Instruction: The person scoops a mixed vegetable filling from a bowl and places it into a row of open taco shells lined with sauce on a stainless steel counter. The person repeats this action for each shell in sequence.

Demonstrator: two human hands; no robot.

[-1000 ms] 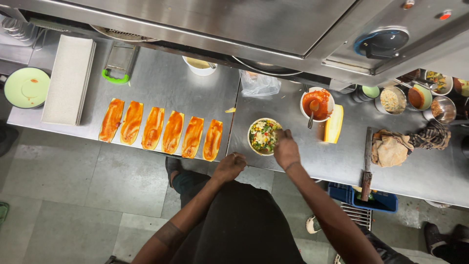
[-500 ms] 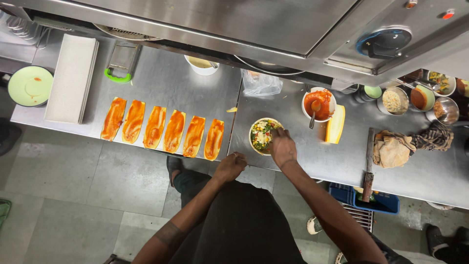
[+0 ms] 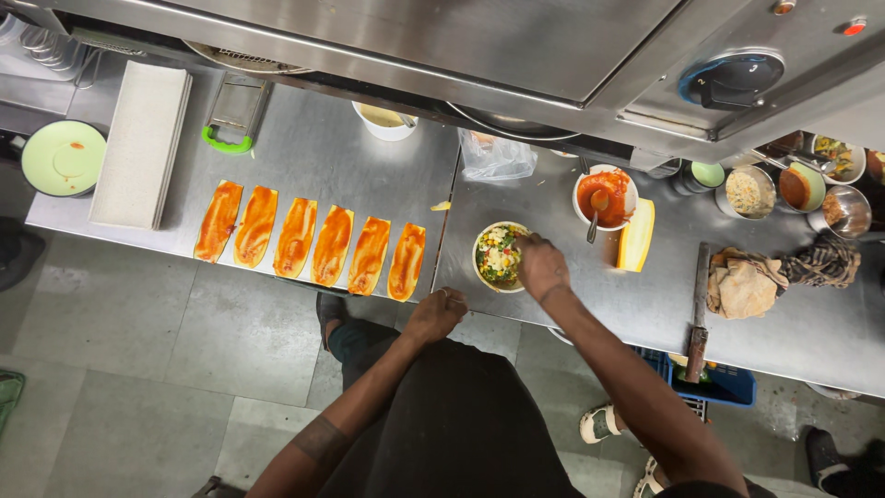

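My right hand [image 3: 541, 266] reaches into a white bowl of chopped mixed vegetables [image 3: 495, 256] on the steel counter, fingers bunched in the filling. My left hand [image 3: 437, 312] hangs loosely curled at the counter's front edge, holding nothing I can see, just right of a row of several long bread slices spread with orange-red sauce [image 3: 313, 242]. A bowl of red sauce with a spoon [image 3: 603, 195] and a yellow block [image 3: 636, 235] sit behind the vegetable bowl.
A steel counter [image 3: 313, 157] runs under a metal hood [image 3: 442, 37]. On it are a white tray [image 3: 140, 143], a green plate [image 3: 63, 159], a green-handled grater [image 3: 235, 111], a plastic bag [image 3: 496, 155], a knife [image 3: 699, 309], a cloth [image 3: 745, 286] and small topping bowls [image 3: 797, 184].
My right hand has moved slightly further into the vegetable bowl. My left hand stays at the counter edge.
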